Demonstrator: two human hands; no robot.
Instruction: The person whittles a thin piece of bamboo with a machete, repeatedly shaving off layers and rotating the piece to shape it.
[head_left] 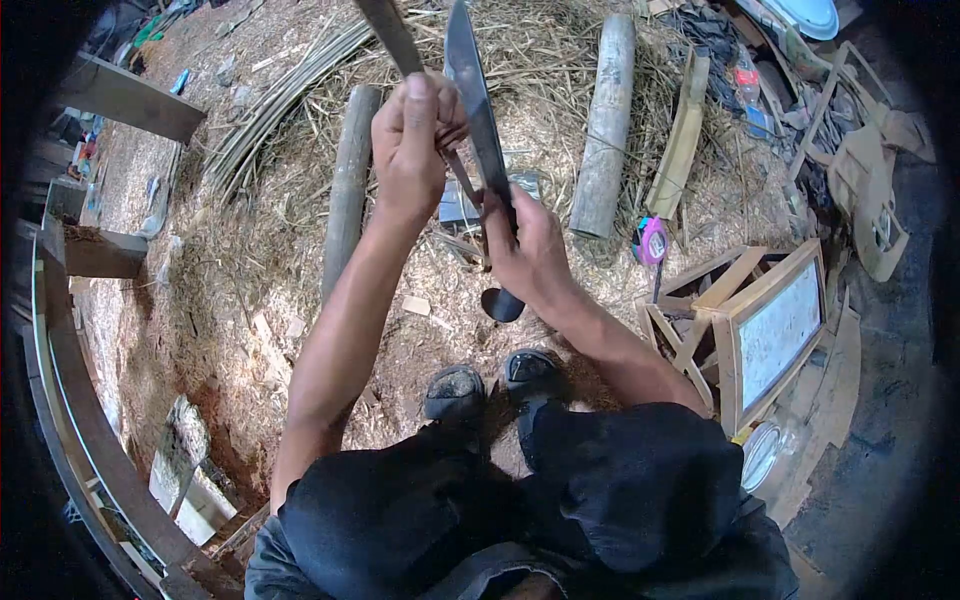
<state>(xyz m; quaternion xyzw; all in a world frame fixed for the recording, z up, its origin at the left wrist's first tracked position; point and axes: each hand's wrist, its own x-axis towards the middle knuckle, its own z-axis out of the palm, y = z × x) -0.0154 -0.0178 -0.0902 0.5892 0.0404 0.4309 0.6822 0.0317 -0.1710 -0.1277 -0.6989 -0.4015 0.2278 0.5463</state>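
Observation:
My left hand [412, 145] is closed round a flat, brownish strip [390, 35] that rises past the top edge and also shows below my fist, slanting down to my other hand. In my right hand [525, 240] is a large knife, its broad dark blade [470, 90] pointing up and its rounded handle end [502, 305] showing below. The blade stands just right of my left fist. Part of the strip's lower end is hidden by my right fingers.
Two thick poles [605, 120] [350, 180] lie on the shavings-covered ground. Thin sticks [290, 95] are bundled at the upper left. To the right are a split bamboo piece [682, 135], a pink tape measure [650, 241] and a wooden frame [735, 360]. My sandalled feet [455, 392] are below.

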